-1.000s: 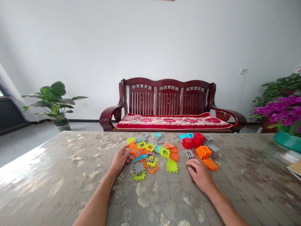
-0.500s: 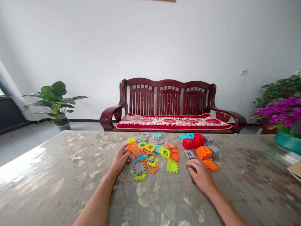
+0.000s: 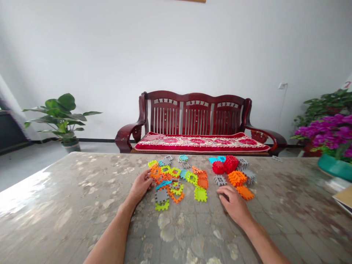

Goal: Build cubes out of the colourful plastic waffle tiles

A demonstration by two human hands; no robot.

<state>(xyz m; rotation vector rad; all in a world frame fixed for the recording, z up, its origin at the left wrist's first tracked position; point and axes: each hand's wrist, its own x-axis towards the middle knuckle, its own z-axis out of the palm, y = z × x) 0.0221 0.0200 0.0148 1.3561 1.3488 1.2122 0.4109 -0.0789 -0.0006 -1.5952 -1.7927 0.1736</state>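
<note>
My left hand (image 3: 140,186) rests at the left edge of a spread of notched, flat interlocking tiles, its fingers loosely bent and apart. Its fingertips are close by an orange tile (image 3: 156,173); whether they touch it I cannot tell. Grey (image 3: 161,196), lime green (image 3: 200,194) and blue tiles lie around, some overlapping. My right hand (image 3: 235,204) lies on the table with fingers stretched out, holding nothing visible. Beyond it are a grey tile stack (image 3: 220,180), an orange stack (image 3: 237,178), another orange stack (image 3: 245,193) and red stacks (image 3: 231,164).
The table (image 3: 176,234) has a patterned cover. At its right stand purple flowers in a teal pot (image 3: 334,167), beside a box-like brown item (image 3: 343,198). A dark red wooden bench (image 3: 196,113) is behind the table, and a potted plant (image 3: 64,115) stands far left.
The orange tile by my left hand has shifted slightly right, against the other orange tiles. My right hand stays in place. The whole view has turned a little to the right.
</note>
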